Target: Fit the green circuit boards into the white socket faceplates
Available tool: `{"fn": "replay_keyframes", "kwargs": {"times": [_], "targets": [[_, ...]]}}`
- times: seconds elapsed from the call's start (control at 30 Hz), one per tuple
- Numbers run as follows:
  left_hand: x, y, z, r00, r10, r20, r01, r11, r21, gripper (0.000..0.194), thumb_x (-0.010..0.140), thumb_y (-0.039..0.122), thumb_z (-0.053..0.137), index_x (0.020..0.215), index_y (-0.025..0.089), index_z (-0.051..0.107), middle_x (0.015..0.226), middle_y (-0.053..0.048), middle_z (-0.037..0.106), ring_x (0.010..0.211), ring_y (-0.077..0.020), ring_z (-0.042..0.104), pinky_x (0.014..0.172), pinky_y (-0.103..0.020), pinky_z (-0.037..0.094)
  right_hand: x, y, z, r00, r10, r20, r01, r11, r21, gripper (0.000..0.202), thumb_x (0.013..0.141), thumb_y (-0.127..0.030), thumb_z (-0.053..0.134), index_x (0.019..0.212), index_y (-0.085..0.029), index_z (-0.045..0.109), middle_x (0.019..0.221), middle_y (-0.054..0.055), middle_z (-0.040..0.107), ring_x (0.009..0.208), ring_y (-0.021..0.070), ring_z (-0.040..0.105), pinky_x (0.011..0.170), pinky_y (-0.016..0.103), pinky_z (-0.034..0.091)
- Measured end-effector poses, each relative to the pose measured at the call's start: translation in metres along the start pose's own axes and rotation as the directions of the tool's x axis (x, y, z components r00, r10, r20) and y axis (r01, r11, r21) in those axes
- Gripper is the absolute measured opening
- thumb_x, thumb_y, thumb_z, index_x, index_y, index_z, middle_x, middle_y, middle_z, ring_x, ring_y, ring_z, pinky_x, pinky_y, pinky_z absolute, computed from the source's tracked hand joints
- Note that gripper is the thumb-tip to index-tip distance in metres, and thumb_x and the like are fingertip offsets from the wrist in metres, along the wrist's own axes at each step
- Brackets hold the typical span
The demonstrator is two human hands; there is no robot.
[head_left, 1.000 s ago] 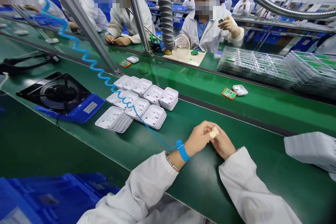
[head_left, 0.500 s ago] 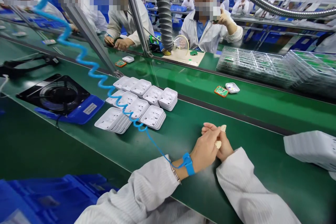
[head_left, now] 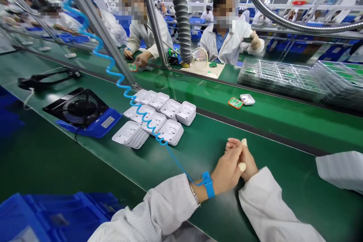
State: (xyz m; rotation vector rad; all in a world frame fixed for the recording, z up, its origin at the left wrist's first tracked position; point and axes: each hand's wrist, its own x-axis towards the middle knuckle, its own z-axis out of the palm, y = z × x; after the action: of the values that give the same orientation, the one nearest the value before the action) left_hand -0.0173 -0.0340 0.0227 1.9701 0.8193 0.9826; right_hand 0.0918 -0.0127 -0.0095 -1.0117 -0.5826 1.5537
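My left hand [head_left: 227, 166] lies over my right hand [head_left: 248, 162], and the two are clasped above the green bench. Both have their fingers closed, and no object shows between them. Cream finger cots [head_left: 242, 166] cover the tips of both thumbs. Around my left wrist sits a blue wrist strap [head_left: 208, 184], its coiled blue cord [head_left: 147, 121] running up to the upper left. Several stacks of white plastic housings [head_left: 170, 131] stand to the left of my hands, apart from them.
A blue-based fan [head_left: 82, 111] lies farther left. On the belt [head_left: 272, 111] rest an orange-edged circuit board [head_left: 235, 102] and a white housing [head_left: 247, 99]. Clear trays [head_left: 275, 73] are stacked beyond it. More white housings [head_left: 342, 170] stand at right. Co-workers sit opposite.
The view has shifted, so the bench appears lower. My hands stay clasped. Across the belt, one co-worker's hand now reaches to the orange-edged board, and another's raised hand has lowered.
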Motion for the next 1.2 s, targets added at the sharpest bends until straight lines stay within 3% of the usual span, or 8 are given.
{"fn": "replay_keyframes", "kwargs": {"times": [0.1, 0.17, 0.3, 0.4, 0.63, 0.9, 1.07, 1.2], "targets": [[0.0, -0.001, 0.001, 1.0, -0.015, -0.013, 0.013, 0.997, -0.078, 0.047, 0.084, 0.018, 0.044, 0.13, 0.017, 0.038, 0.121, -0.012, 0.053, 0.108, -0.0234, 0.05, 0.094, -0.039, 0.041, 0.003, -0.003, -0.004, 0.997, -0.06, -0.047, 0.057, 0.995, -0.077, 0.037, 0.08, -0.057, 0.048, 0.091, -0.024, 0.06, 0.08, 0.001, 0.061, 0.064, 0.0141, 0.055, 0.056, 0.027, 0.045], [0.002, -0.005, 0.0, 0.995, -0.088, -0.052, 0.076, 0.977, -0.201, 0.04, 0.085, 0.023, 0.044, 0.125, 0.018, 0.042, 0.113, -0.01, 0.057, 0.099, -0.0202, 0.055, 0.087, -0.035, 0.045, 0.003, -0.002, -0.004, 0.992, -0.115, -0.044, 0.108, 0.984, -0.145, 0.033, 0.08, -0.054, 0.049, 0.093, -0.024, 0.057, 0.079, 0.001, 0.061, 0.061, 0.0149, 0.054, 0.051, 0.028, 0.043], [0.009, -0.014, -0.005, 0.946, -0.314, -0.078, 0.248, 0.861, -0.445, 0.03, 0.087, 0.034, 0.045, 0.109, 0.015, 0.051, 0.086, -0.005, 0.061, 0.073, -0.0128, 0.057, 0.067, -0.025, 0.048, 0.001, 0.003, -0.004, 0.977, -0.201, 0.074, 0.214, 0.915, -0.343, 0.028, 0.08, -0.048, 0.052, 0.093, -0.023, 0.057, 0.072, 0.0, 0.058, 0.06, 0.0146, 0.051, 0.051, 0.026, 0.039], [0.013, -0.017, -0.008, 0.919, -0.388, -0.074, 0.298, 0.802, -0.518, 0.025, 0.084, 0.038, 0.05, 0.089, 0.014, 0.055, 0.075, -0.001, 0.057, 0.064, -0.0103, 0.055, 0.06, -0.022, 0.046, 0.0, 0.004, -0.004, 0.963, -0.226, 0.15, 0.269, 0.864, -0.425, 0.023, 0.079, -0.043, 0.057, 0.09, -0.023, 0.058, 0.077, -0.001, 0.058, 0.068, 0.0136, 0.05, 0.06, 0.025, 0.039], [0.015, -0.019, -0.009, 0.936, -0.349, -0.036, 0.275, 0.793, -0.545, 0.022, 0.083, 0.035, 0.052, 0.087, 0.014, 0.057, 0.067, 0.001, 0.057, 0.06, -0.0096, 0.055, 0.059, -0.021, 0.044, -0.002, 0.002, -0.001, 0.966, -0.129, 0.225, 0.185, 0.951, -0.248, 0.027, 0.079, -0.048, 0.055, 0.09, -0.023, 0.058, 0.068, -0.003, 0.052, 0.058, 0.0109, 0.041, 0.057, 0.025, 0.034], [0.015, -0.018, -0.008, 0.936, -0.351, -0.025, 0.279, 0.783, -0.556, 0.021, 0.083, 0.03, 0.049, 0.092, 0.014, 0.059, 0.067, 0.001, 0.057, 0.061, -0.0099, 0.055, 0.06, -0.022, 0.044, -0.004, 0.004, 0.0, 0.969, -0.157, 0.189, 0.197, 0.956, -0.218, 0.032, 0.074, -0.052, 0.059, 0.086, -0.022, 0.059, 0.068, -0.001, 0.052, 0.06, 0.0132, 0.044, 0.057, 0.026, 0.036], [0.013, -0.024, -0.003, 0.933, -0.359, -0.013, 0.302, 0.804, -0.511, 0.024, 0.082, 0.024, 0.047, 0.101, 0.015, 0.06, 0.067, 0.001, 0.057, 0.059, -0.0095, 0.054, 0.059, -0.022, 0.044, -0.001, 0.009, -0.004, 0.968, -0.195, 0.155, 0.237, 0.914, -0.328, 0.035, 0.08, -0.054, 0.049, 0.085, -0.022, 0.059, 0.065, 0.0, 0.053, 0.057, 0.014, 0.044, 0.053, 0.027, 0.035], [0.01, -0.028, 0.004, 0.94, -0.339, 0.041, 0.326, 0.854, -0.405, 0.023, 0.08, 0.017, 0.044, 0.093, 0.015, 0.063, 0.071, -0.001, 0.059, 0.06, -0.0101, 0.055, 0.06, -0.023, 0.046, 0.005, 0.004, -0.009, 0.96, -0.275, 0.056, 0.271, 0.855, -0.442, 0.037, 0.079, -0.056, 0.049, 0.09, -0.023, 0.06, 0.077, 0.003, 0.06, 0.064, 0.0167, 0.051, 0.057, 0.029, 0.041]]}}
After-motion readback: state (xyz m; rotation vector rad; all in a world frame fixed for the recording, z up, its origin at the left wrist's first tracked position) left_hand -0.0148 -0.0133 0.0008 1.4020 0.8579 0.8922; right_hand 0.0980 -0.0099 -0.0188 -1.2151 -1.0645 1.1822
